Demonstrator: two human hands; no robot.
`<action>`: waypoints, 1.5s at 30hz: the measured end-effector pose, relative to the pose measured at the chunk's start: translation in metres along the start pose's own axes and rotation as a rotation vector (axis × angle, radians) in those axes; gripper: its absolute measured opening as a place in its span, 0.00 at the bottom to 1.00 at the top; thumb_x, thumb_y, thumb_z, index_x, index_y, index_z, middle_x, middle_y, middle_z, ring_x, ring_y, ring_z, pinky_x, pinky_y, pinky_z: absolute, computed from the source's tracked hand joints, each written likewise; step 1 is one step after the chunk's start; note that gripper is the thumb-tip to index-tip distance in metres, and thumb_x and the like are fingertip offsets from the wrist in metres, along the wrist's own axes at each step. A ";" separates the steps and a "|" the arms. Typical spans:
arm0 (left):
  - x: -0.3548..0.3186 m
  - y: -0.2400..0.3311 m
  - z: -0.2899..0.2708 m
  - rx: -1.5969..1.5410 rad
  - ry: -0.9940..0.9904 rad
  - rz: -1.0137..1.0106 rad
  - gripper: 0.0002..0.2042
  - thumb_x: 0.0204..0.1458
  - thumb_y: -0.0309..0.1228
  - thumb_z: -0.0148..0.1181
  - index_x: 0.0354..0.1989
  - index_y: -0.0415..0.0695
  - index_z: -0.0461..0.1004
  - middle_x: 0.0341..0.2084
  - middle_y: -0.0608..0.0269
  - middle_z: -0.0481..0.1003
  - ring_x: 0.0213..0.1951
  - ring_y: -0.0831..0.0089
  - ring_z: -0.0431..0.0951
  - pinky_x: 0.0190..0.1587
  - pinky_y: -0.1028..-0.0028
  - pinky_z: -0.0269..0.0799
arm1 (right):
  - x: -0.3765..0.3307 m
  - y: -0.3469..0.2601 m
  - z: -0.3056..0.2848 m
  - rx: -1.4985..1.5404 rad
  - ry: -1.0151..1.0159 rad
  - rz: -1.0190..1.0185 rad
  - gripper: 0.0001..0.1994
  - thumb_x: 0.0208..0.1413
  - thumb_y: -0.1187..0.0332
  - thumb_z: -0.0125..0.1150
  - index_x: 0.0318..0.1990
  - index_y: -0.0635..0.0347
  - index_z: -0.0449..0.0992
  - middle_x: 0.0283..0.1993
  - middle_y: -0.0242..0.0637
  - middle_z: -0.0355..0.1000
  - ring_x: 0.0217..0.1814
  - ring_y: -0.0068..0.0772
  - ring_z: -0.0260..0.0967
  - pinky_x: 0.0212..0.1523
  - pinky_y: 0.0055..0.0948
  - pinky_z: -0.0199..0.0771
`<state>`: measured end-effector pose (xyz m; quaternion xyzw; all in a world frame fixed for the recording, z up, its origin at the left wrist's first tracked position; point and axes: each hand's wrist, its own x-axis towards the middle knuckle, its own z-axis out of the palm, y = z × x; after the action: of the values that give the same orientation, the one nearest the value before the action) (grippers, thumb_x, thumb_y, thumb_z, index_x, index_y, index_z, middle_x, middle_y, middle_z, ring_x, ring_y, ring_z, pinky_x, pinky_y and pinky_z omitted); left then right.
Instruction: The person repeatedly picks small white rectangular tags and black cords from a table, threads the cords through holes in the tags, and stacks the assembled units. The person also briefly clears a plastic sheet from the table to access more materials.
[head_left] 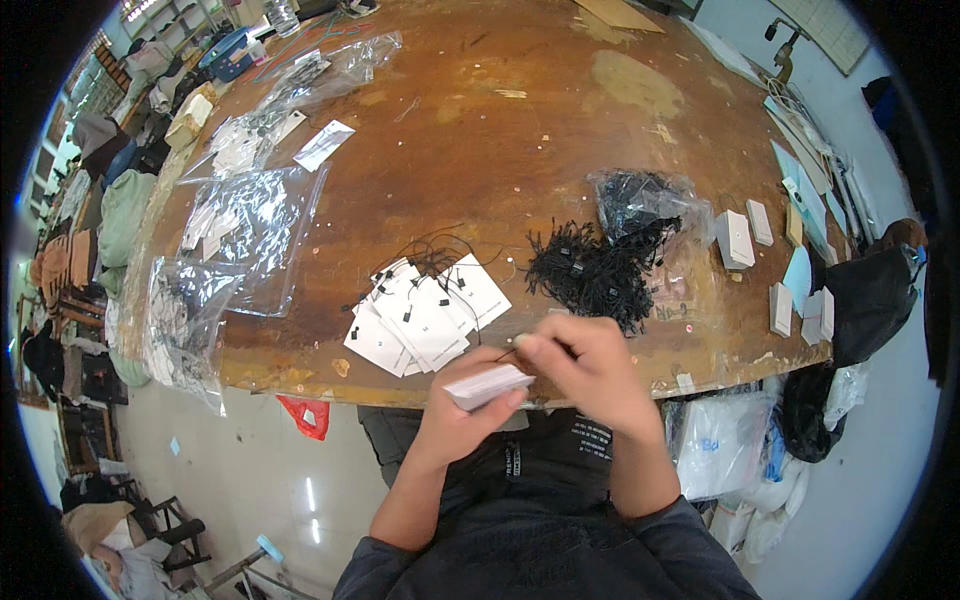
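Observation:
My left hand is closed round a stack of white hang tags, just over the table's near edge. Beside it my right hand pinches a thin black tag string, which runs toward the stack. Whether the string passes through a tag is too small to tell. Just beyond my left hand lies a loose pile of white tags with black strings and small black clips attached. A heap of loose black strings is beyond my right hand, against a clear bag of more strings.
Clear plastic bags holding tags spread over the left of the brown table. At the right edge stand several small stacks of white tags. A black bag hangs by that edge. A blue basket sits far left.

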<state>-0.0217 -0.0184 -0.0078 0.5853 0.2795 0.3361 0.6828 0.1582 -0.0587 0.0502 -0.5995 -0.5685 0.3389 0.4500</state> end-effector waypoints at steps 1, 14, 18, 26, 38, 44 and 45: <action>0.000 -0.001 -0.002 -0.125 0.062 0.005 0.10 0.52 0.26 0.63 0.41 0.35 0.75 0.40 0.56 0.76 0.39 0.70 0.77 0.42 0.73 0.72 | 0.001 0.002 -0.006 0.078 -0.011 0.040 0.11 0.59 0.68 0.58 0.26 0.63 0.72 0.22 0.29 0.67 0.23 0.21 0.63 0.22 0.24 0.60; 0.011 -0.001 -0.003 -0.420 0.476 0.015 0.22 0.53 0.25 0.57 0.57 0.35 0.63 0.46 0.53 0.73 0.43 0.63 0.77 0.48 0.64 0.73 | 0.011 0.006 0.004 1.114 0.245 -0.212 0.05 0.56 0.76 0.56 0.29 0.58 0.68 0.30 0.32 0.67 0.32 0.22 0.67 0.35 0.21 0.70; 0.011 0.001 -0.004 -0.426 0.505 0.036 0.22 0.56 0.24 0.56 0.60 0.37 0.61 0.51 0.55 0.71 0.52 0.67 0.73 0.55 0.69 0.68 | 0.007 -0.002 0.044 0.562 0.224 0.064 0.02 0.58 0.76 0.58 0.37 0.65 0.72 0.32 0.30 0.73 0.33 0.16 0.68 0.31 0.19 0.70; 0.010 0.004 0.005 -0.123 0.615 0.198 0.14 0.54 0.22 0.60 0.48 0.34 0.71 0.43 0.61 0.75 0.44 0.77 0.74 0.47 0.75 0.70 | 0.015 0.004 0.068 0.013 0.287 -0.168 0.05 0.57 0.77 0.57 0.39 0.67 0.69 0.33 0.44 0.71 0.33 0.36 0.71 0.35 0.29 0.70; 0.017 0.004 -0.019 1.119 0.576 0.800 0.16 0.33 0.25 0.67 0.36 0.48 0.80 0.35 0.64 0.76 0.36 0.64 0.75 0.36 0.68 0.72 | 0.017 0.005 0.060 0.602 0.116 0.212 0.04 0.56 0.77 0.59 0.32 0.63 0.69 0.29 0.34 0.68 0.29 0.25 0.65 0.31 0.25 0.66; 0.014 -0.001 -0.013 0.994 0.305 0.939 0.13 0.34 0.25 0.66 0.33 0.46 0.80 0.31 0.64 0.76 0.34 0.64 0.76 0.37 0.68 0.73 | 0.027 0.024 0.034 0.104 0.431 -0.100 0.07 0.47 0.79 0.59 0.20 0.64 0.71 0.19 0.27 0.67 0.23 0.14 0.60 0.23 0.21 0.61; 0.013 -0.002 -0.012 0.858 0.347 0.856 0.12 0.35 0.24 0.66 0.33 0.45 0.80 0.30 0.63 0.76 0.33 0.63 0.76 0.37 0.68 0.73 | 0.030 0.029 0.021 0.028 0.620 -0.125 0.07 0.50 0.77 0.61 0.22 0.66 0.71 0.19 0.29 0.67 0.22 0.15 0.59 0.24 0.22 0.61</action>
<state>-0.0225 -0.0007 -0.0116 0.8041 0.2371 0.5277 0.1368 0.1534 -0.0239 0.0191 -0.6319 -0.4355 0.1193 0.6300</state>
